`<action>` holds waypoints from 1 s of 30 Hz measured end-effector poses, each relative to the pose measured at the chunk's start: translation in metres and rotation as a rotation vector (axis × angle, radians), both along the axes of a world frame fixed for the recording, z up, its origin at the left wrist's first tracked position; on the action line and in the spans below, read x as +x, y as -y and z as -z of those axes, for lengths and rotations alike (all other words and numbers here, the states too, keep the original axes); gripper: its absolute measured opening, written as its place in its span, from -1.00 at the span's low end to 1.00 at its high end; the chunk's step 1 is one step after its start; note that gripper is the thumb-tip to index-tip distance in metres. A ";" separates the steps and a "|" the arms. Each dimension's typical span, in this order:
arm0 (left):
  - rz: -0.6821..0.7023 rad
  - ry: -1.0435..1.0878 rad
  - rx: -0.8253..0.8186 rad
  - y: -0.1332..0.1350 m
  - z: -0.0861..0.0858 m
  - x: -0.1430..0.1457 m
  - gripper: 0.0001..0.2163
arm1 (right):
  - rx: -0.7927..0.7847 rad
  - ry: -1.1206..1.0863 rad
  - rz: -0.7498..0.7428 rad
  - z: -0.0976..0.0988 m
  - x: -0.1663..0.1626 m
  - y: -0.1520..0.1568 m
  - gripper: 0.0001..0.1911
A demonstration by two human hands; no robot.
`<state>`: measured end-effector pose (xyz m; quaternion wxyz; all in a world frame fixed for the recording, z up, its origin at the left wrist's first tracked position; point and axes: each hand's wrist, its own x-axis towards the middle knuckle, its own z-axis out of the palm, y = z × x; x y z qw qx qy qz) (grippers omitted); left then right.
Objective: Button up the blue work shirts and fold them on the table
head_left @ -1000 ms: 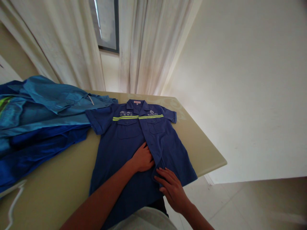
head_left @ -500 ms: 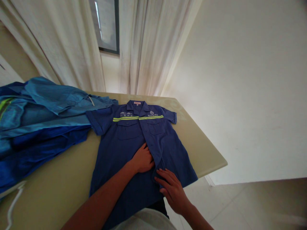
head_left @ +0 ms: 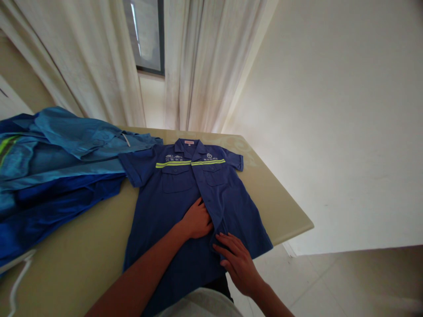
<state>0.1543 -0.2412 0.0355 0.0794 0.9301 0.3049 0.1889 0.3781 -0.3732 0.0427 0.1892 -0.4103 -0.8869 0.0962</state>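
A dark blue short-sleeved work shirt lies front side up, collar away from me, with a yellow-and-grey reflective stripe across the chest and a buttoned pocket on each side. My left hand rests at the shirt's front opening, its fingers bent around the button placket's edge and partly hidden beneath it. Lower down, my right hand touches the bunched placket with its fingers stretched out and thumb apart. The shirt's hem hangs over the table edge towards my body.
The shirt lies on a pale greenish table whose corner points right. Light and dark blue garments are heaped at left, with a white hanger below. Curtains hang behind, and a white wall stands at right.
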 end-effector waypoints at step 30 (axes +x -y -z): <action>-0.006 -0.009 -0.004 0.000 0.001 -0.001 -0.64 | -0.016 0.003 0.007 0.004 0.002 0.002 -0.55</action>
